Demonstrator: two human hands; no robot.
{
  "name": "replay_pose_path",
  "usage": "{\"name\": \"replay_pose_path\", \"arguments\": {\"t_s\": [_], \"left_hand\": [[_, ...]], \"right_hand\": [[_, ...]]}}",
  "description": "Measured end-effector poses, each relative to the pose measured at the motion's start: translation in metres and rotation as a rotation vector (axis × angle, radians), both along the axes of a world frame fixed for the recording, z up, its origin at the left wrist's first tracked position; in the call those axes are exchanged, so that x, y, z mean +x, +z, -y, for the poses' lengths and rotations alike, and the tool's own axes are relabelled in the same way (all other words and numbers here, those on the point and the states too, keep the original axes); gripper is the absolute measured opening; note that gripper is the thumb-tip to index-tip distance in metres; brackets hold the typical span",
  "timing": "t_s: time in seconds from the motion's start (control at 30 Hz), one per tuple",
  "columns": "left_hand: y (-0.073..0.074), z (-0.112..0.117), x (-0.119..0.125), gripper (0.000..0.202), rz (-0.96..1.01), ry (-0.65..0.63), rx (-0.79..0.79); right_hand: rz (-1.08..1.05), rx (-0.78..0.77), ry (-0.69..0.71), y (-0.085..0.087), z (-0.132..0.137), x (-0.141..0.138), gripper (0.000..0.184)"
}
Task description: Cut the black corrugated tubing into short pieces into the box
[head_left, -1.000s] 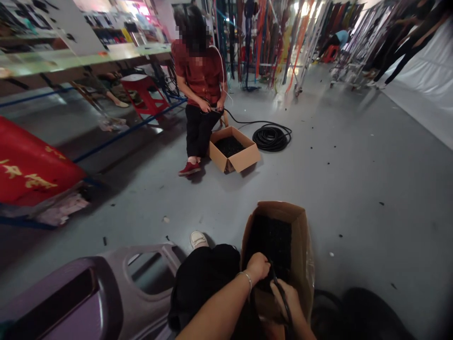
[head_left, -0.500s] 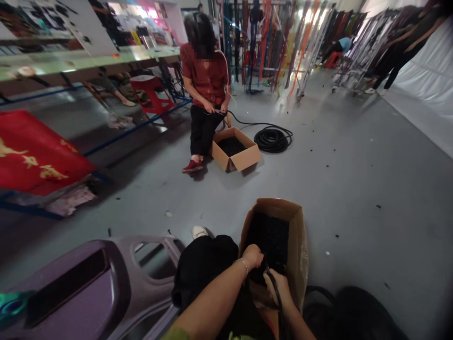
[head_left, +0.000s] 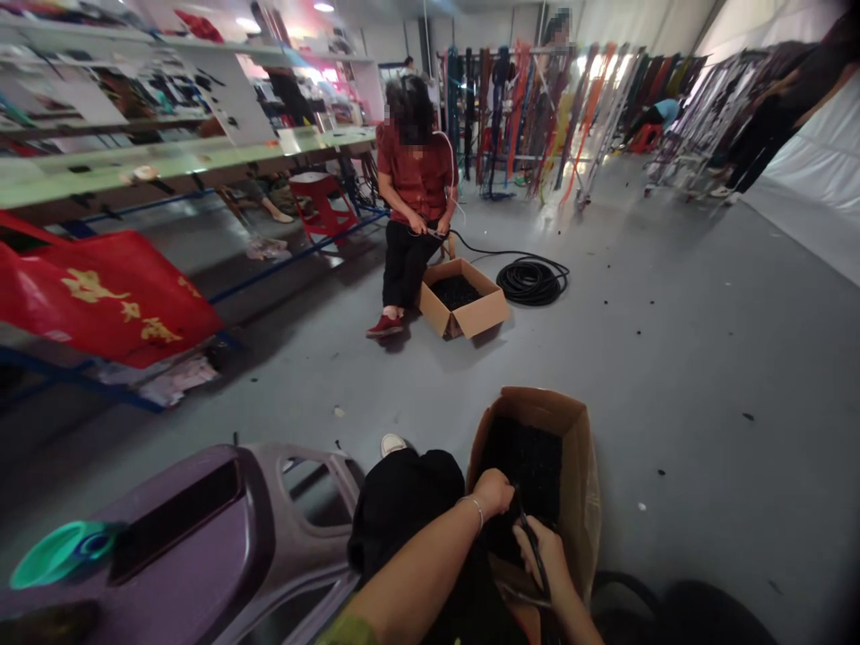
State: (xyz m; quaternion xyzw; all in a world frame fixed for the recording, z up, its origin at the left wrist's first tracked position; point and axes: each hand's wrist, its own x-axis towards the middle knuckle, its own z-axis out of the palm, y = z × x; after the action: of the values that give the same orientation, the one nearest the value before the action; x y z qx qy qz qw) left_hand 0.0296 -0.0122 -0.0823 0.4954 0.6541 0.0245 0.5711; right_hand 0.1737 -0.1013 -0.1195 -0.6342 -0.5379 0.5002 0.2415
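My left hand, a bracelet at its wrist, is closed low over the near box. What its fingers hold is hidden. Just right of it, my right hand curls around a black cord, which runs from beside the left fingers down across the right hand. A dull grey piece below the right hand is too blurred to name. Under both hands stands a tall cardboard box with many small black pieces inside.
A purple plastic chair bears a green ring-shaped thing. Ahead, a seated person in red works over another cardboard box beside a black cord coil. A red bag hangs left; strap racks stand behind.
The view has shifted up and a little left, so everything appears lower and further right. Both hands stay close together over the box, with the cord still in the right hand.
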Motion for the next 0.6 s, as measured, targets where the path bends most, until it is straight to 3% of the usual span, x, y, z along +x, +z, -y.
{"name": "replay_pose_path", "arguments": {"t_s": [0.07,0.3,0.43,0.6], "left_hand": [[0.008,0.004,0.005,0.028,0.04,0.064,0.02],[0.028,0.008,0.012,0.016,0.212,-0.013,0.001],[0.027,0.007,0.014,0.021,0.175,0.02,-0.031],[0.025,0.005,0.015,0.025,0.109,0.125,-0.032]], "right_hand": [[-0.049,-0.021,0.004,0.01,-0.003,0.008,0.052],[-0.063,-0.037,0.018,0.038,-0.009,0.031,0.055],[0.0,-0.069,-0.02,0.032,-0.004,0.024,0.063],[0.001,-0.08,-0.014,0.018,0.004,0.011,0.06]]}}
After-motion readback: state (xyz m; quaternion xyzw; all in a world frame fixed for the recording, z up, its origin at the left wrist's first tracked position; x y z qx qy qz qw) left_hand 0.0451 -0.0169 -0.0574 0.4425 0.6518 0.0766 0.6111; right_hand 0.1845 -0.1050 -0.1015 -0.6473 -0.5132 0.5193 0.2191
